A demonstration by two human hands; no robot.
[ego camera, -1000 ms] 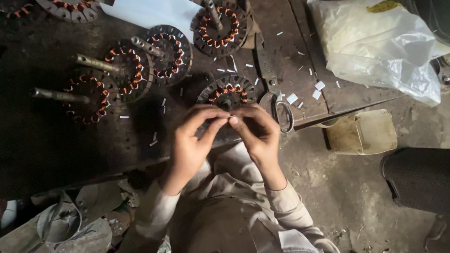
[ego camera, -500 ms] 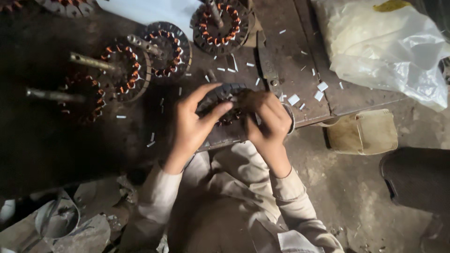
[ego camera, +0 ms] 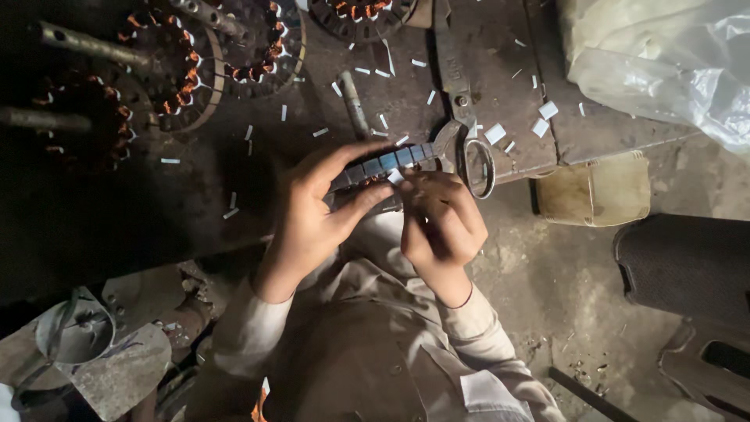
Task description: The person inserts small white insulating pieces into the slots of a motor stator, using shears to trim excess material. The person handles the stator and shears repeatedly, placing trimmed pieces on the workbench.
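Stator ring: dull grey laminated metal, segmented rim. Counter: rough, stained, matt dark surface, strewn with white paper slips. Plastic bag: translucent, crinkled, glossy. Sleeves: pale woven cloth, matt. Scissors: tarnished metal.

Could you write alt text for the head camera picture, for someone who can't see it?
Seen from above, a person's left hand and right hand hold a round motor core tilted at the edge of a dark workbench. More copper-wound cores, scissors and small white paper strips lie on the bench.

both hands gripping stator, workbench
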